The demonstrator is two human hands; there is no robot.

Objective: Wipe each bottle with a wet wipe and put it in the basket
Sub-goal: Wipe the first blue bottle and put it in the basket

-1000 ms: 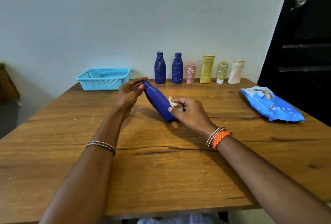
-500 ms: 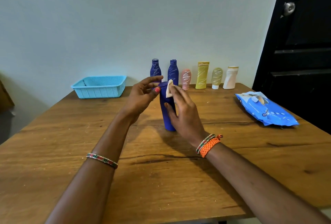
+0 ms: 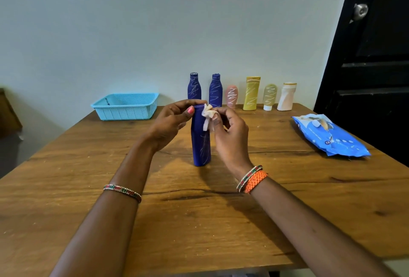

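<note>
Both hands' grip [image 3: 200, 114] atop upright bottle [image 3: 201, 144]

Both forearms reaching up from the frame's bottom; left hand [image 3: 171, 125] and right hand [image 3: 230, 135] at centre, fingers curled, pinching.

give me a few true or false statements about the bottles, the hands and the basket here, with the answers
1. The blue bottle between the hands stands upright on the table. True.
2. The right hand pinches a crumpled wet wipe against the bottle's upper part. True.
3. The left hand rests flat on the table. False: it holds the top of the bottle.
4. Two wiped bottles already lie in the basket. False: no bottle shows inside it.
5. Six more bottles stand in a row by the wall. True.
6. The wipes pack lies next to the basket. False: it is on the table's right side, the basket on the left.
</note>
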